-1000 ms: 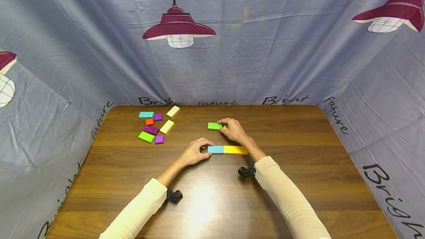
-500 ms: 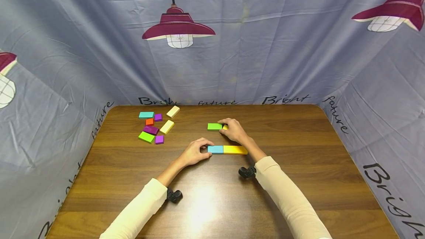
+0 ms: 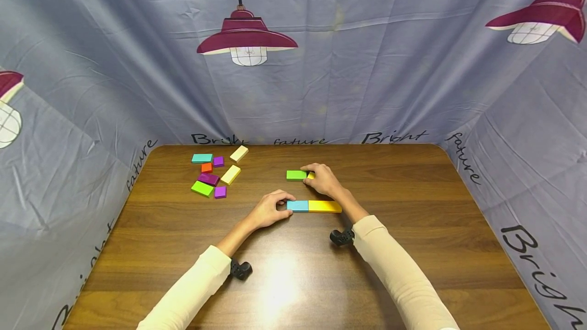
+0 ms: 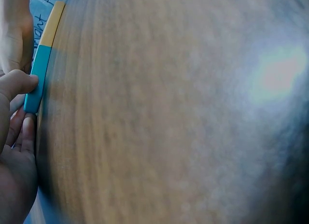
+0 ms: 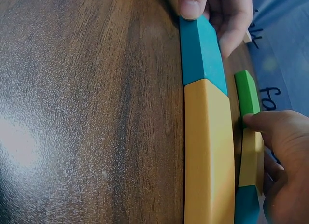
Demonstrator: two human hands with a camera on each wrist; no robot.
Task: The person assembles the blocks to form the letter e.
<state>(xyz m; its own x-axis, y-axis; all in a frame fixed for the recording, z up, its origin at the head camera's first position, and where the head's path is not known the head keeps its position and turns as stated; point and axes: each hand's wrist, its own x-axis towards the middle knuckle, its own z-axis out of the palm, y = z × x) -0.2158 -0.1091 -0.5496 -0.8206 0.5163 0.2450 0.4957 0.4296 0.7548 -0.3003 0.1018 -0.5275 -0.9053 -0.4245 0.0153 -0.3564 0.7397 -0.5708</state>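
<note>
My left hand (image 3: 267, 210) pinches the left end of a blue block (image 3: 297, 206), thumb on the near side and fingers on the far side. An orange-yellow block (image 3: 325, 207) lies end to end with it, touching. Behind this row, my right hand (image 3: 323, 181) pinches a green block (image 3: 296, 175) near its right end. A yellow block (image 5: 252, 156) adjoins the green one, mostly hidden by the right hand in the head view. A teal block (image 5: 247, 204) follows the yellow in the right wrist view. All lie flat on the wooden table.
At the back left lie several loose blocks, among them a teal one (image 3: 202, 158), a red one (image 3: 207, 167), a dark purple one (image 3: 208, 180), a green one (image 3: 203, 189) and a pale yellow one (image 3: 231, 175). A printed curtain (image 3: 302, 90) surrounds the table (image 3: 403, 269).
</note>
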